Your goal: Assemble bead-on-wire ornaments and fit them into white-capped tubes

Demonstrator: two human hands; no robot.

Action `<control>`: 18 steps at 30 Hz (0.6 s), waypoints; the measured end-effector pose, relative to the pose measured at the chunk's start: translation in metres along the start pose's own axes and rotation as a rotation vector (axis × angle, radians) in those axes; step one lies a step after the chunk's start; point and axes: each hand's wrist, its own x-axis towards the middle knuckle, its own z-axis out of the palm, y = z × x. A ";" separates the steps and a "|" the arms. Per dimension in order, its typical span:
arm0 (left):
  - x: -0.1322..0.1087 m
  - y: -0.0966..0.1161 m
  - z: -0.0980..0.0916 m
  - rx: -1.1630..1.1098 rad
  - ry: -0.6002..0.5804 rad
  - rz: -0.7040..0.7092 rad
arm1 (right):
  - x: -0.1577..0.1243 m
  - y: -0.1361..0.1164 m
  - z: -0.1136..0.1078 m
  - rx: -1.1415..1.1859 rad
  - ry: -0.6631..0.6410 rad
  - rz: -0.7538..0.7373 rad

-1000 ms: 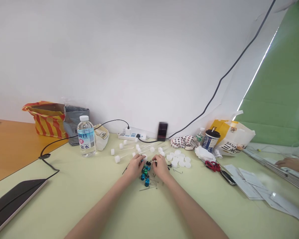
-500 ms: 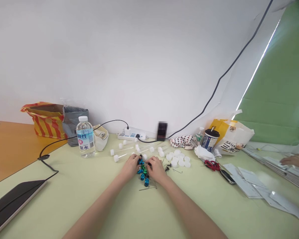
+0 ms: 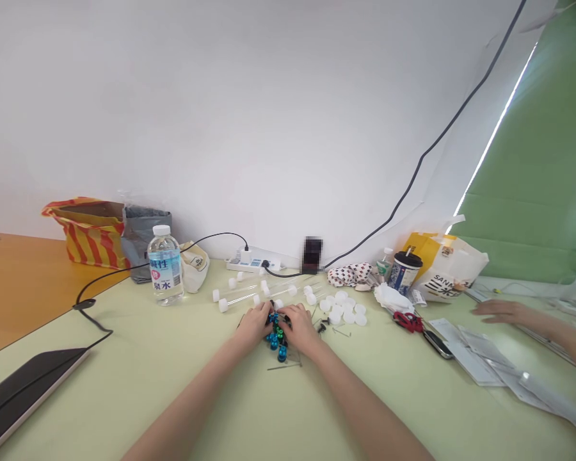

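Close together at the middle of the table are my left hand (image 3: 254, 323) and my right hand (image 3: 298, 324), one on each side of a small cluster of shiny blue pieces (image 3: 281, 353) and green pieces (image 3: 280, 333). Fingers on both hands are bent inward against the cluster, and their tips are partly hidden. I cannot make out what either one pinches. A thin metal rod, perhaps a hex key (image 3: 284, 367), lies just in front of the pieces. Small black parts (image 3: 322, 328) sit right of my right hand, near another thin bent rod (image 3: 342, 332).
Behind my hands lie clear tubes (image 3: 242, 298) with white caps, and loose white caps (image 3: 348, 316). A water bottle (image 3: 164, 269) stands left. Red-handled scissors (image 3: 408, 322), a cup (image 3: 405, 272) and white packets (image 3: 475, 358) are right, where another person's hand (image 3: 504, 312) reaches in.
My hands stay at the cluster with only slight shifts of the fingers. The other person's hand has moved left over the table at the right side.
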 end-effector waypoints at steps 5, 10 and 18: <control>0.000 -0.006 0.006 -0.175 0.064 -0.020 | 0.001 -0.002 -0.005 0.078 -0.034 0.013; 0.004 -0.005 0.005 -0.367 0.191 -0.072 | 0.005 0.000 -0.005 0.251 0.079 0.014; 0.005 0.011 -0.002 -0.818 0.046 -0.016 | 0.012 -0.001 -0.009 0.709 0.204 0.075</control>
